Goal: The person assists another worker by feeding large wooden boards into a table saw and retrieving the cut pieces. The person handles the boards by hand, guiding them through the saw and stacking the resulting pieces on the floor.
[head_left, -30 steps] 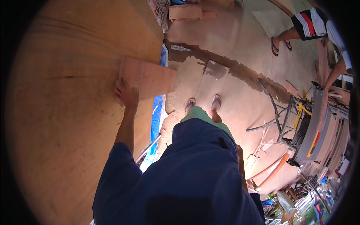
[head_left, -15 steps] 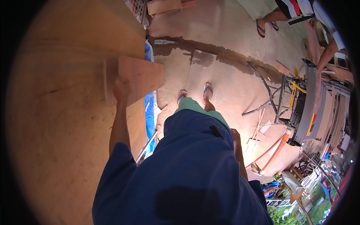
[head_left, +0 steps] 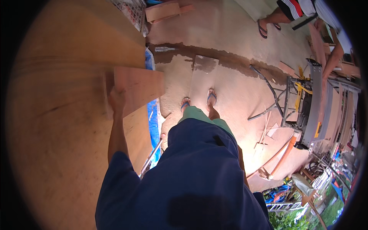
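On the left, my left hand (head_left: 116, 99) is closed on a reddish-brown wooden board (head_left: 142, 89), held by its near edge. The board is flat and tapers toward its right end. A narrow, paler strip of wood (head_left: 108, 86) shows on the left side of my hand; I cannot tell whether it is a second piece. Board and hand are over a large plywood sheet (head_left: 69, 153). My right forearm (head_left: 241, 165) hangs by my right side, and the hand itself is hidden behind my shirt.
Blue tarp (head_left: 154, 115) edges the plywood sheet. A flat panel (head_left: 203, 76) lies on the floor before my sandalled feet. At the right, another person's arm (head_left: 332, 57) reaches to a metal-framed work stand (head_left: 314, 99) with long boards. An orange pipe (head_left: 283, 155) lies nearby.
My view has shifted slightly. The board in my left hand sits a little lower and further left in the picture. My right hand has slipped out of sight behind my body.
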Demonstrator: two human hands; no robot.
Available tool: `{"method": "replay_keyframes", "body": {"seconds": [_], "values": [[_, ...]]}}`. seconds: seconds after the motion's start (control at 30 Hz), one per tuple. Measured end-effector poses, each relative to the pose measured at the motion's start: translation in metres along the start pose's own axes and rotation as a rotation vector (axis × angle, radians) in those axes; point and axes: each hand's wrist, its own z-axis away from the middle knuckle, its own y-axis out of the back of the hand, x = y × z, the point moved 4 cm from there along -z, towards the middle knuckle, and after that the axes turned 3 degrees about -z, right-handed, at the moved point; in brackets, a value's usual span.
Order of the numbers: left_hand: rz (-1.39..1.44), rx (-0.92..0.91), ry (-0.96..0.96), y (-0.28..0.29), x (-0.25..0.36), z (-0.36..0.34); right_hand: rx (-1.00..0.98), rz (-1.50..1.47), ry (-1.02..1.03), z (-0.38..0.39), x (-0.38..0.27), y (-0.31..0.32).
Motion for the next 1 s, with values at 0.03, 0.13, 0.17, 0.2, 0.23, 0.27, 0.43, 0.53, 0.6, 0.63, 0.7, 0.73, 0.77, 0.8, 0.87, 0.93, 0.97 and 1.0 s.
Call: {"method": "replay_keyframes", "body": {"seconds": [0.03,0.13,0.17,0.2,0.23,0.27,0.43,0.53,0.6,0.63,0.7,0.73,0.77,0.8,0.87,0.93,0.97,1.0], "values": [[0.046,-0.004,-0.008,0.005,0.0,0.0,0.002,-0.003,0.012,0.0,0.002,-0.002],[-0.014,0.0,0.065,0.005,-0.012,0.002,-0.002,-0.009,0.054,-0.004,0.008,-0.002],[-0.055,-0.005,0.093,0.013,-0.013,0.002,-0.006,-0.008,0.068,-0.008,0.01,-0.002],[-0.09,-0.016,0.121,0.02,-0.011,0.002,-0.006,-0.01,0.078,-0.012,0.012,-0.002],[-0.122,-0.034,0.146,0.025,-0.004,0.005,-0.004,-0.013,0.089,-0.016,0.015,0.0],[-0.191,0.098,0.05,0.04,0.008,0.011,-0.002,-0.019,0.098,-0.02,0.018,0.0],[-0.298,0.306,-0.128,0.062,0.013,0.027,-0.011,0.037,0.229,-0.046,0.029,0.007],[-0.383,0.271,-0.164,0.044,-0.008,0.023,0.004,0.095,0.203,-0.033,0.008,-0.002],[-0.401,0.268,-0.166,0.039,-0.018,0.031,0.001,0.096,0.165,-0.01,-0.032,-0.008],[-0.407,0.261,-0.183,0.036,-0.018,0.032,0.006,0.049,0.151,-0.001,-0.038,-0.009],[-0.389,0.285,-0.197,0.031,-0.017,0.032,0.014,0.038,0.143,0.002,-0.037,-0.006],[-0.38,0.299,-0.202,0.028,-0.018,0.03,0.018,0.076,0.149,-0.003,-0.032,-0.003],[-0.378,0.323,-0.214,0.025,-0.022,0.029,0.02,0.113,0.155,-0.008,-0.029,-0.001],[-0.367,0.344,-0.253,0.017,-0.022,0.02,0.037,0.113,0.19,-0.009,-0.017,-0.002],[-0.391,0.398,-0.249,0.015,-0.02,0.021,0.037,0.158,0.267,-0.024,0.001,0.002],[-0.44,0.451,-0.217,0.012,-0.007,0.029,0.021,0.175,0.319,-0.042,0.022,0.001],[-0.468,0.456,-0.143,0.012,-0.011,0.037,0.006,0.203,0.35,-0.044,0.017,0.008],[-0.496,0.458,-0.067,0.012,-0.016,0.045,0.002,0.19,0.321,-0.049,0.013,0.015]]}}
